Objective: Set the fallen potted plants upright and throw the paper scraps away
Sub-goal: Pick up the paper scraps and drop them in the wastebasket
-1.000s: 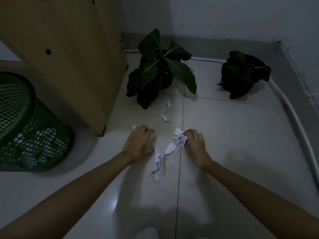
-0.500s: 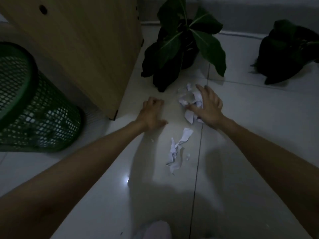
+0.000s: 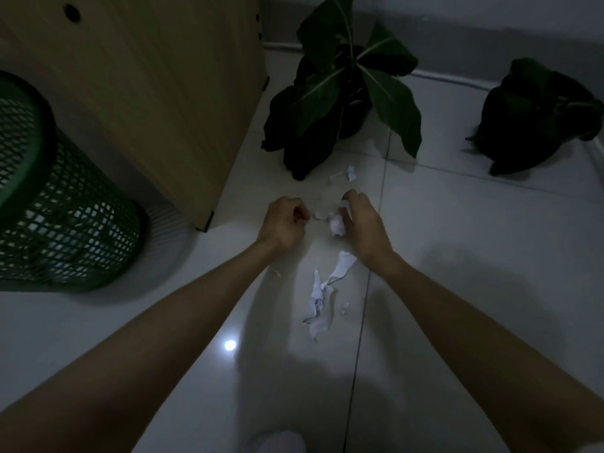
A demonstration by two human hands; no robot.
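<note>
My right hand [image 3: 364, 223] is curled around a wad of white paper scraps [image 3: 336, 223] just above the tiled floor. My left hand [image 3: 284, 222] is a closed fist beside it, pinching a small paper scrap [image 3: 318, 214]. A long torn paper strip [image 3: 322, 292] lies on the floor below the hands. Two tiny paper bits [image 3: 348, 173] lie near a large-leaved potted plant [image 3: 346, 93], which stands upright. A second dark potted plant [image 3: 536, 116] sits at the far right; its pot is hard to make out.
A green mesh waste basket [image 3: 62, 204] stands at the left. A wooden cabinet [image 3: 157, 86] fills the upper left, its corner close to my left hand. A grey wall with a pipe [image 3: 457, 81] along its base runs behind the plants.
My right hand drew back from the plant and closed around the gathered scraps. My left hand lifted off the floor into a fist next to it.
</note>
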